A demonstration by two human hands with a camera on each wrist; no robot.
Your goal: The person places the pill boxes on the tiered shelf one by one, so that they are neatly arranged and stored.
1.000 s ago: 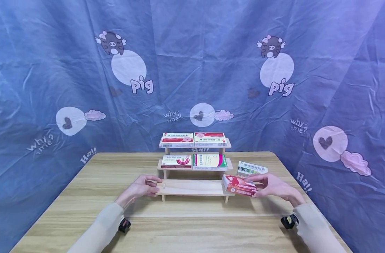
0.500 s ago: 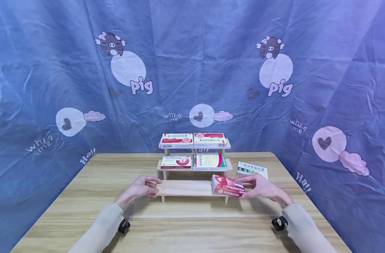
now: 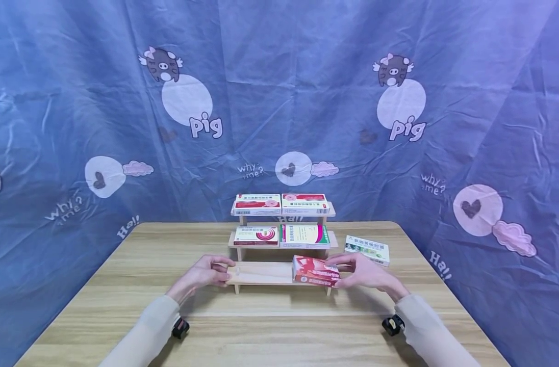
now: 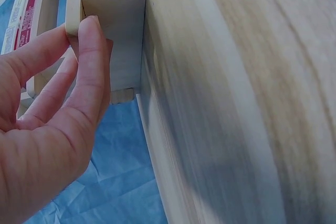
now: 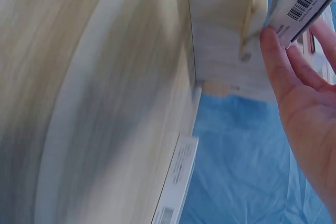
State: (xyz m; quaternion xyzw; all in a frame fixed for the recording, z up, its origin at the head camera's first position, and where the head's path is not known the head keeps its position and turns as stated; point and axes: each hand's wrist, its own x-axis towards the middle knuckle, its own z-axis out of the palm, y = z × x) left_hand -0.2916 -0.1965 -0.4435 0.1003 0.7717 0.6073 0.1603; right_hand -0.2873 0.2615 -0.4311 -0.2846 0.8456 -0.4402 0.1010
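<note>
A three-step wooden display rack (image 3: pixel 261 272) stands on the table. My left hand (image 3: pixel 205 272) pinches the left end of its lowest step between thumb and fingers; the left wrist view shows the fingertips on the board's edge (image 4: pixel 73 11). In my right hand (image 3: pixel 369 272) is a red medicine box (image 3: pixel 315 270), gripped by its right end over the right half of that step. The right wrist view shows the box's white barcode end (image 5: pixel 302 6) in the fingers, close to the board's end. Whether the box fully rests on the step I cannot tell.
Two red-and-white medicine boxes (image 3: pixel 257 204) lie side by side on the top step. The middle step bears a white box with a red swirl (image 3: pixel 255 235) and a green-and-white box (image 3: pixel 304 235). Right of the rack, a white-and-green box (image 3: pixel 366 250) lies on the table (image 3: pixel 279 336).
My right hand has carried the red medicine box leftward, from the lowest step's right end onto its right half, and the box has turned straighter. The left hand stays in place.
</note>
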